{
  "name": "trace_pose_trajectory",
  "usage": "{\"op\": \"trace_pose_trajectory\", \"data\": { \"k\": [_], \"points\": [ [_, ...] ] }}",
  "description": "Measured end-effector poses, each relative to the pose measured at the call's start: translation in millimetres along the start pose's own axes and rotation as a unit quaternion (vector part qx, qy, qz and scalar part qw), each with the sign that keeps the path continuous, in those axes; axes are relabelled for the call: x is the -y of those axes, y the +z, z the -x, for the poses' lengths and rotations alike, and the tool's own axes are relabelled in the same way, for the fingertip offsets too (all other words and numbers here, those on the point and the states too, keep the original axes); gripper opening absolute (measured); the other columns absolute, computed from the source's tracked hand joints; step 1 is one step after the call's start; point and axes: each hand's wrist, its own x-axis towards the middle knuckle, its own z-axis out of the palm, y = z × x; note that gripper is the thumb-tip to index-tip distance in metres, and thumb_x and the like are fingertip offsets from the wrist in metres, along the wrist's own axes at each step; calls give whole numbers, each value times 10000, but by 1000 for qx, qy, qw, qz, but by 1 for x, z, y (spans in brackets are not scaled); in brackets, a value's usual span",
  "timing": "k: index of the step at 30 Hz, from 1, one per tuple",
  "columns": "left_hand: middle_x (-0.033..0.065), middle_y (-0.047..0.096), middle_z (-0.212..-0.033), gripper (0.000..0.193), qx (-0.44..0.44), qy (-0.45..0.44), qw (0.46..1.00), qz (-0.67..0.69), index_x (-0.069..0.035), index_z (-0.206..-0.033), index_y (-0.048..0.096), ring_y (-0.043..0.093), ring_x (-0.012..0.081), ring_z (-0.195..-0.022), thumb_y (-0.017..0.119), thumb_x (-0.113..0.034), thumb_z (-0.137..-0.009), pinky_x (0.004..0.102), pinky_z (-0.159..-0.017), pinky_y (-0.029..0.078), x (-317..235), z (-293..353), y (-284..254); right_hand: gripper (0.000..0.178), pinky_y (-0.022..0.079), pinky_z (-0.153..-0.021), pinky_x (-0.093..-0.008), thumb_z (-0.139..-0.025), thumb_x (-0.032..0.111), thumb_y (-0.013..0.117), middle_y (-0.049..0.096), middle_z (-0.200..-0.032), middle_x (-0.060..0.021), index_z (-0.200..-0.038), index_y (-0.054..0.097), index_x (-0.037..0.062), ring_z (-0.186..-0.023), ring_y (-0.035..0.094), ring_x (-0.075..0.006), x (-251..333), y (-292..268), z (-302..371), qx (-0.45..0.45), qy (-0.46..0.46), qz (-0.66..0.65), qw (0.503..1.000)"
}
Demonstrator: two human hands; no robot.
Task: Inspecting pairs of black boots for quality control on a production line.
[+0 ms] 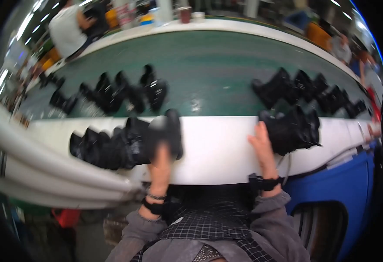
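Black boots line the white bench to an end boot at twelve o'clock from the left hand, its grip too blurred to tell, while the right hand, well apart, uncurled, has a boot cluster at two o'clock.

Head-worn fisheye, facing forward and down, near the white ledge
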Motion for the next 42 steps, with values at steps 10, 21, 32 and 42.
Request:
{"op": "trace_pose_trajectory", "data": {
  "k": [10, 21, 32, 42],
  "points": [
    [103, 653, -1089, 325, -11, 102, 993, 61, 21, -1115, 619, 609, 219, -1005, 637, -220, -898, 343, -929, 436, 41, -12, -29, 552, 364, -1022, -291, -941, 272, 562, 483, -1385, -108, -1430, 384, 89, -1237, 470, -177, 0, -40, -15, -41, 44, -26, 998],
    [102, 688, -968, 239, 33, 96, 994, 44, 22, -1006, 664, 646, 234, -887, 683, -111, -809, 344, -833, 483, 48, -9, -16, 507, 451, -781, -223, -903, 173, 604, 601, -1033, -53, -1340, 435, -20, -897, 550, -86, 20, -68, -13, -124, 39, 0, 992],
    [108, 700, -847, 257, 44, 295, 937, -182, -1, -946, 651, 686, 248, -784, 721, -182, -778, 318, -724, 515, 55, -18, -16, 777, 315, -1073, -345, -694, 209, 740, 447, -1358, -246, -1332, 401, -75, -1291, 417, -314, 79, -30, -150, -315, -158, 231, 907],
    [174, 645, -928, 399, 45, 261, 932, -247, 31, -998, 617, 638, 337, -852, 741, -170, -676, 379, -748, 506, 80, -19, -14, 226, 435, -590, -305, -723, 161, 736, 601, -669, -45, -738, 590, -10, -639, 545, -127, 35, -25, -182, -305, -221, 172, 910]
  ]
}}
